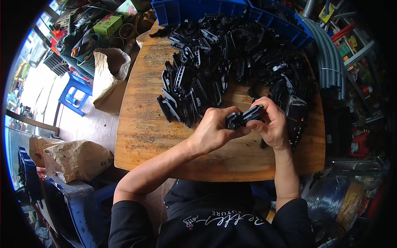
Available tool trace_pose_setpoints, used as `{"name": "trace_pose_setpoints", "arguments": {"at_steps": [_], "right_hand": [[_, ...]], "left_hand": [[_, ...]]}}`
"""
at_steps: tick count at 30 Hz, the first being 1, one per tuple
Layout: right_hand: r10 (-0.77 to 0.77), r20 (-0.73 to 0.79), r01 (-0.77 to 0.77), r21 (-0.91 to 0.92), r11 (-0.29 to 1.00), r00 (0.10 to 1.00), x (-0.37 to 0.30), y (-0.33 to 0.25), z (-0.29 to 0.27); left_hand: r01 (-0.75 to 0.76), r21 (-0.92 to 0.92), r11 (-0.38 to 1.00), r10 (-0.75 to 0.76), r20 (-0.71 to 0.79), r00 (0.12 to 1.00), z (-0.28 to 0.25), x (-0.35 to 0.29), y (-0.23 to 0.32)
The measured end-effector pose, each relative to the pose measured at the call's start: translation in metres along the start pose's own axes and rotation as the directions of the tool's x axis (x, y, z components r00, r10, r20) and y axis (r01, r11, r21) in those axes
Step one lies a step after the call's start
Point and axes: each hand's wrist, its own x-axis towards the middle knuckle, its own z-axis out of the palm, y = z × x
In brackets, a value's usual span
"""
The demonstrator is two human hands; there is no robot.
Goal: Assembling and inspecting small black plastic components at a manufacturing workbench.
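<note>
Over the near middle of the wooden table (144,140), my two hands meet around black plastic parts (244,118). My left hand (215,128) is closed on the left end, thumb below and fingers above. At the other end my right hand (271,122) pinches the piece between thumb and fingers. Whether this is one piece or two pressed together, I cannot tell. A large heap of similar long black plastic parts (219,53) covers the far half of the table. Beside my right hand lies a shiny black bag or sheet (296,108).
Blue plastic crates (198,10) stand along the table's far edge. Bundled grey tubes (331,58) are at the right, near crowded shelves. Brown paper sacks (109,78) and a blue stool (75,93) stand left. A spool of clear line (337,202) sits at the lower right.
</note>
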Motion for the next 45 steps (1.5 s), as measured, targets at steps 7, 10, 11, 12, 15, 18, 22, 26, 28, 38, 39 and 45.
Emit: {"name": "trace_pose_setpoints", "arguments": {"at_steps": [7, 10, 11, 12, 15, 18, 22, 26, 28, 38, 39, 45], "right_hand": [[-0.087, 0.042, 0.092, -0.152, 0.984, 0.995, 0.002, -0.019, -0.005], [-0.036, 0.089, 0.044, -0.085, 0.995, 0.995, 0.009, -0.029, -0.010], [-0.040, 0.090, 0.048, -0.088, 0.995, 0.995, 0.011, -0.038, -0.010], [-0.031, 0.110, 0.058, -0.254, 0.966, 0.993, 0.015, -0.049, -0.010], [-0.109, 0.168, 0.173, -0.440, 0.881, 0.980, 0.022, -0.049, -0.006], [-0.212, 0.216, 0.294, -0.499, 0.815, 0.953, 0.026, -0.048, -0.007], [-0.320, 0.280, 0.425, -0.599, 0.679, 0.905, 0.029, -0.042, -0.011], [-0.331, 0.318, 0.458, -0.640, 0.616, 0.889, 0.031, -0.043, -0.012], [-0.244, 0.290, 0.374, -0.599, 0.708, 0.925, 0.035, -0.053, -0.011], [0.184, 0.034, -0.148, -0.457, 0.877, 0.982, 0.075, 0.013, -0.001], [0.148, -0.053, -0.152, -0.553, 0.819, 0.988, 0.081, 0.027, 0.011], [0.243, -0.148, -0.284, -0.508, 0.813, 0.959, 0.087, 0.032, 0.025]], "left_hand": [[-0.158, 0.082, 0.984, 0.157, 0.009, 0.988, -0.005, 0.000, 0.001], [-0.456, 0.226, 0.861, 0.473, -0.022, 0.881, -0.010, 0.000, 0.003], [-0.459, 0.227, 0.859, 0.476, -0.024, 0.879, -0.014, 0.002, 0.001], [-0.491, 0.276, 0.826, 0.519, -0.033, 0.854, -0.018, 0.004, -0.001], [-0.486, 0.353, 0.800, 0.523, -0.012, 0.852, -0.026, 0.003, -0.001], [-0.529, 0.390, 0.753, 0.576, -0.005, 0.817, -0.027, 0.005, -0.003], [-0.520, 0.547, 0.656, 0.609, 0.022, 0.792, -0.028, 0.005, -0.006], [-0.513, 0.566, 0.646, 0.608, 0.026, 0.794, -0.029, 0.004, 0.000], [-0.498, 0.510, 0.701, 0.577, 0.005, 0.817, -0.027, 0.005, -0.004], [-0.036, -0.104, 0.994, 0.005, -0.286, 0.958, -0.060, 0.011, 0.006], [-0.105, -0.267, 0.958, 0.003, -0.358, 0.934, -0.066, 0.013, -0.002], [-0.235, -0.493, 0.838, 0.029, -0.389, 0.921, -0.061, 0.016, -0.014]]}}
